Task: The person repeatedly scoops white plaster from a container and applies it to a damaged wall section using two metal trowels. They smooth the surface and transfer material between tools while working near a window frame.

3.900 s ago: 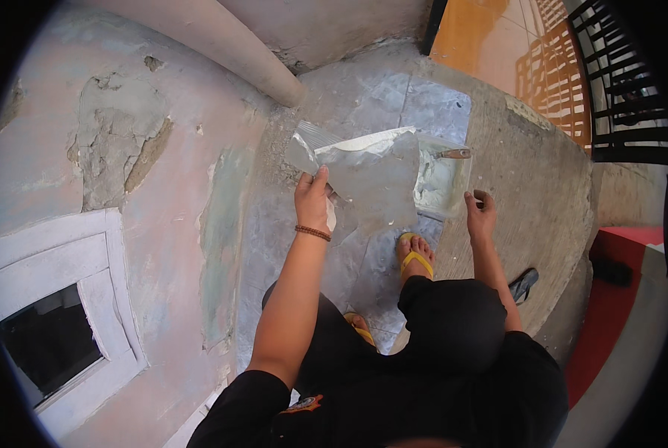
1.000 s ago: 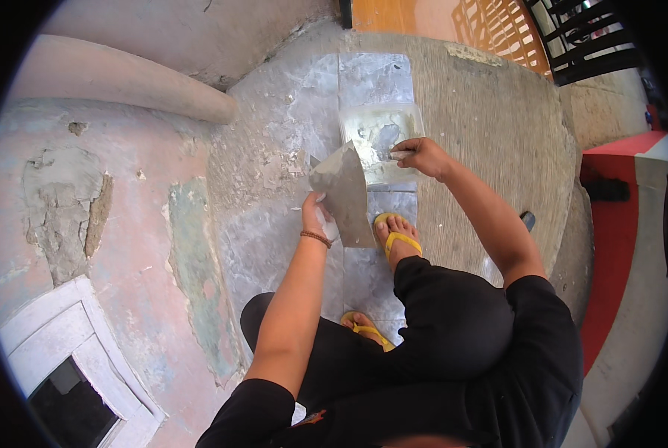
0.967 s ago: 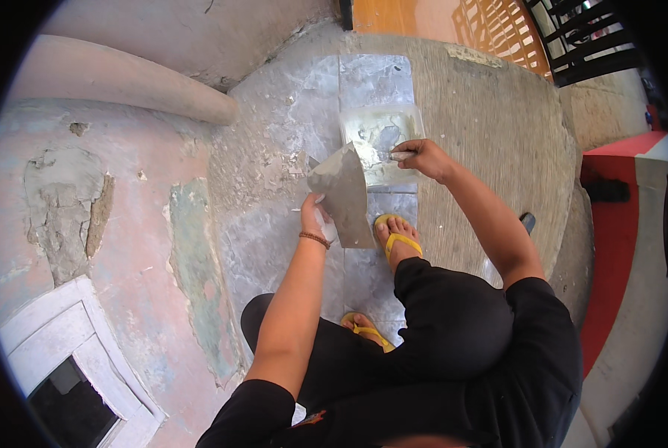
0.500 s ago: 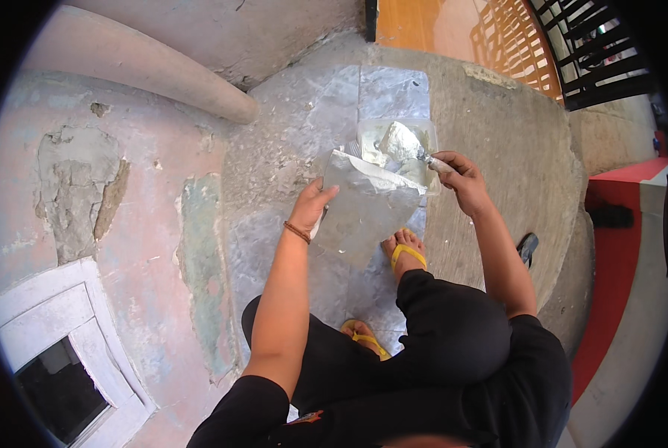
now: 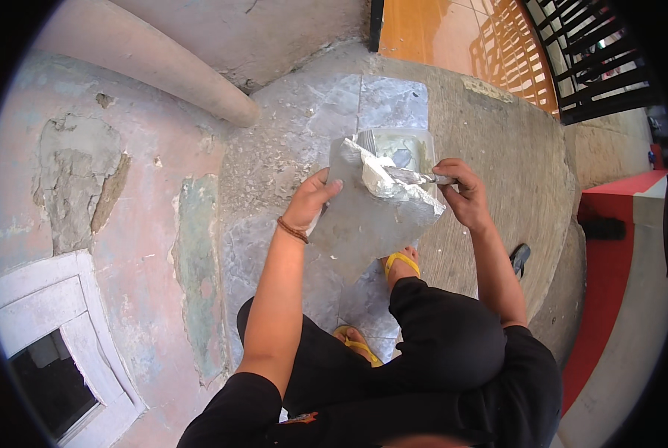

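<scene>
My left hand [image 5: 311,198] grips the left edge of a flat grey sheet [image 5: 360,224], thumb on top and fingers beneath. A strip of white paste lies along the sheet's far edge. In my right hand [image 5: 464,193] is a small putty knife [image 5: 432,179], held by its handle. Its blade rests at that edge with a thick lump of white putty [image 5: 379,178] around it. Just beyond, a clear plastic tub [image 5: 426,140] sits on the tiles, partly covered by the sheet, with whitish residue inside.
A pink wall [image 5: 147,299] with peeling patches stands at left, with a white-framed opening [image 5: 73,313] low in it. A thick pipe [image 5: 177,67] slopes across the far left. A black slatted gate [image 5: 595,60] is at far right. A dark sandal [image 5: 520,257] lies on the concrete.
My right hand has brought the putty lump on the knife out of the tub and onto the sheet's far edge. The sheet has shifted slightly toward the right.
</scene>
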`<action>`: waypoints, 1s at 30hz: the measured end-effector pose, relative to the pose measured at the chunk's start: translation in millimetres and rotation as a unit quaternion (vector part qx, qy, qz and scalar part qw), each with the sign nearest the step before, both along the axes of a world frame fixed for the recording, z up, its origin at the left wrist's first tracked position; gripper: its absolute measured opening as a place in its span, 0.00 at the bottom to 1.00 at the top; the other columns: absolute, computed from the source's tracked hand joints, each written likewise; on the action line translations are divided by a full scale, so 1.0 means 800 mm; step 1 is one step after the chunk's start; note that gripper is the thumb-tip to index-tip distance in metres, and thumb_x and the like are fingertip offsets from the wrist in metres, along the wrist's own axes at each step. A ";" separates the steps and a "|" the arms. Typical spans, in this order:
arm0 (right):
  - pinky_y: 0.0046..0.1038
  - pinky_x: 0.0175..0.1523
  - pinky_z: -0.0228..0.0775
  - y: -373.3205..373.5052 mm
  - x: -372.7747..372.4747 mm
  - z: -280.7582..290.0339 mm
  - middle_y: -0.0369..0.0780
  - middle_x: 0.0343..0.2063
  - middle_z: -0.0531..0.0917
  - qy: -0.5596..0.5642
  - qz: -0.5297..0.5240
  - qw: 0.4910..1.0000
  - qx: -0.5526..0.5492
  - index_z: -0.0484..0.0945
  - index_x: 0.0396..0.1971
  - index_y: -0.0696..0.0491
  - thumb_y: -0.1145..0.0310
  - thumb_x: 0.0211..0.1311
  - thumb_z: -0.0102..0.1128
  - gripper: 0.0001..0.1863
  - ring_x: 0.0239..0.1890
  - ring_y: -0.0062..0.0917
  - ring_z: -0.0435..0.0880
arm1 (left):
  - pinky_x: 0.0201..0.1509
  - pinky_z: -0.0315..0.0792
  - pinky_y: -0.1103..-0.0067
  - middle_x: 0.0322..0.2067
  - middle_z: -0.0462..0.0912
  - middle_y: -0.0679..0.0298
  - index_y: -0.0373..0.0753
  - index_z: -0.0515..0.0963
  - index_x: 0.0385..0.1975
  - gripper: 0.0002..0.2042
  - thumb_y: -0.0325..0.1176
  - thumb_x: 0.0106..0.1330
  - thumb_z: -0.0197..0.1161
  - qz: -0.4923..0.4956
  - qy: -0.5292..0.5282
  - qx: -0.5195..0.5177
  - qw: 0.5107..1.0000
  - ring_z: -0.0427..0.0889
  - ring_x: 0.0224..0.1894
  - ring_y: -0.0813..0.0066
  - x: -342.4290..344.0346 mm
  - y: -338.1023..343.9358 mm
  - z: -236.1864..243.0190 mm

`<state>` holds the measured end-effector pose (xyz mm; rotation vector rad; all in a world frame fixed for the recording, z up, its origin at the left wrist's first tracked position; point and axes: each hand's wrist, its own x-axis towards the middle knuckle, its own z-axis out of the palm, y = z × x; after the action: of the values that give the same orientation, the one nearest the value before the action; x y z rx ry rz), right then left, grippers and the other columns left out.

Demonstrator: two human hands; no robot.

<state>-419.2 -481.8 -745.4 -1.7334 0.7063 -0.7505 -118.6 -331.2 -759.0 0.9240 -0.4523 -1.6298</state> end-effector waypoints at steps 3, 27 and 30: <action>0.26 0.51 0.72 -0.008 -0.014 -0.017 0.40 0.43 0.81 0.016 -0.020 0.999 -0.028 0.82 0.44 0.55 0.94 0.45 0.52 0.26 0.49 0.29 0.80 | 0.57 0.71 0.77 0.50 0.82 0.63 0.32 0.72 0.57 0.17 0.32 0.72 0.58 0.015 -0.023 -0.018 0.999 0.79 0.50 0.77 0.006 0.002 0.000; 0.35 0.60 0.69 0.105 0.092 -0.018 0.43 0.53 0.76 -0.152 0.097 0.909 0.376 0.63 0.63 0.60 0.56 0.56 0.74 0.41 0.55 0.33 0.76 | 0.46 0.76 0.78 0.49 0.80 0.66 0.38 0.71 0.54 0.15 0.32 0.70 0.60 0.306 -0.078 0.070 0.946 0.80 0.47 0.77 -0.014 0.011 0.015; 0.38 0.61 0.71 0.101 0.131 0.006 0.44 0.55 0.75 -0.215 0.013 0.868 0.447 0.64 0.62 0.59 0.59 0.64 0.65 0.32 0.57 0.35 0.76 | 0.39 0.77 0.77 0.43 0.81 0.66 0.40 0.71 0.53 0.15 0.31 0.69 0.62 0.368 -0.094 -0.043 0.924 0.82 0.43 0.76 -0.034 -0.002 0.053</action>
<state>-314.1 -401.0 -740.5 -0.6913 0.5761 -0.6100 -145.7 -332.9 -716.8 1.0276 -0.2519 -0.8354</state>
